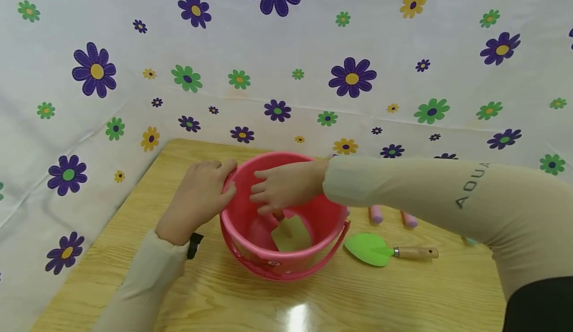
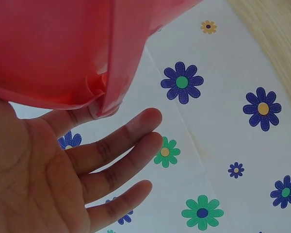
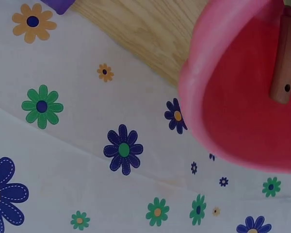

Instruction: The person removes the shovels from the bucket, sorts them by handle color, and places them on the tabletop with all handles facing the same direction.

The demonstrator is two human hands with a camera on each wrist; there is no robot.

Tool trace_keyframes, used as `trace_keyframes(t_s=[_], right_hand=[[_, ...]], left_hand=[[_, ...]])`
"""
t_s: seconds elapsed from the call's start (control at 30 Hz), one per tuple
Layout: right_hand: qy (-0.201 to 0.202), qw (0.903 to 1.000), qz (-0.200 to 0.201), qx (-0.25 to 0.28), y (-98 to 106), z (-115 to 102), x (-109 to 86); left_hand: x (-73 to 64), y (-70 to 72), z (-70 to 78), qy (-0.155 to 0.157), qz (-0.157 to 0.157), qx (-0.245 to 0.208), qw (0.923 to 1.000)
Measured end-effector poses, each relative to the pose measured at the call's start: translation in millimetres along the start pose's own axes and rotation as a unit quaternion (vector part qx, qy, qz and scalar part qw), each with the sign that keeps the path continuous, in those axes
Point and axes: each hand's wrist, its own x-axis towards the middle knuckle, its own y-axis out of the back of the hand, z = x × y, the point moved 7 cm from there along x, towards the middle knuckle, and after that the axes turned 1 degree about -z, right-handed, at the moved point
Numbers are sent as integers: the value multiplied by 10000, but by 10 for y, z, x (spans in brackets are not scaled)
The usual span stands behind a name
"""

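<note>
A pink bucket (image 1: 286, 255) stands upright on the wooden table. My left hand (image 1: 199, 195) grips its rim at the left, thumb over the edge; in the left wrist view the index finger touches the bucket's outside while the other fingers spread away from it. Inside the bucket lies a hand trowel with a pale blade (image 1: 291, 233) and a brown wooden handle (image 3: 285, 58). My right hand (image 1: 288, 187) hangs over the bucket's opening, above that trowel, with fingers loosely extended. The right wrist view shows no fingers around the handle.
Right of the bucket lies a green trowel (image 1: 369, 249) with a wooden handle. Pink rod ends (image 1: 376, 214) show beneath my right sleeve, which hides the rest. A small teal thing (image 1: 470, 241) sits near the right edge. A flowered white cloth (image 1: 268, 39) hangs behind the table.
</note>
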Motion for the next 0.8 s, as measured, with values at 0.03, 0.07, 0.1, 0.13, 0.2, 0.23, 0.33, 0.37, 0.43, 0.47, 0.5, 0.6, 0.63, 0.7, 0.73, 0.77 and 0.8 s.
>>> trace_keyframes(t_s=[0.03, 0.07, 0.1, 0.13, 0.2, 0.23, 0.33, 0.37, 0.43, 0.47, 0.5, 0.6, 0.63, 0.7, 0.73, 0.77, 0.8], right_hand=[[80, 9999, -48, 37, -32, -7, 45], [151, 9998, -86, 88, -64, -13, 90], [219, 9996, -132, 84, -96, -20, 131], [277, 9994, -170, 105, -127, -27, 170], [380, 9988, -278, 165, -191, -45, 244], [424, 9983, -338, 198, -223, -54, 278], [409, 9969, -611, 295, -306, -59, 347], [358, 9961, -723, 348, -328, -53, 359], [263, 9949, -936, 265, -363, -36, 368], [194, 9943, -1026, 218, -376, -23, 371], [143, 9939, -1085, 160, -382, -11, 373], [137, 9931, -1160, -105, -386, 4, 376], [157, 9930, -1154, -189, -385, 5, 379], [172, 9928, -1159, -257, -385, 6, 383], [195, 9925, -1169, -294, -391, 5, 384], [210, 9922, -1187, -329, -395, 6, 383], [196, 9922, -1198, -299, -400, 9, 381]], left_hand=[[-1, 3, -4, 3, 2, 6, 10000], [-1, 3, -8, 6, 13, 14, 10000], [-2, 2, -12, 10, 21, 26, 10000], [-1, 1, -15, 8, 31, 35, 10000], [-1, -5, -17, 1, 44, 43, 10000], [-1, -7, -18, -6, 45, 36, 10000], [-4, -14, -18, 2, 42, 4, 10000], [-5, -17, -15, 7, 41, -12, 10000], [-6, -15, -11, 10, 47, -27, 10000], [-6, -12, -10, 13, 56, -25, 10000], [-6, -9, -11, 17, 60, -26, 10000], [-7, -2, -16, 23, 61, -18, 10000], [-9, -1, -18, 23, 58, -16, 10000], [-10, -3, -22, 33, 39, -26, 10000], [-11, -4, -21, 38, 31, -29, 10000], [-12, -6, -21, 42, 25, -37, 10000], [-13, -9, -21, 44, 19, -48, 10000]])
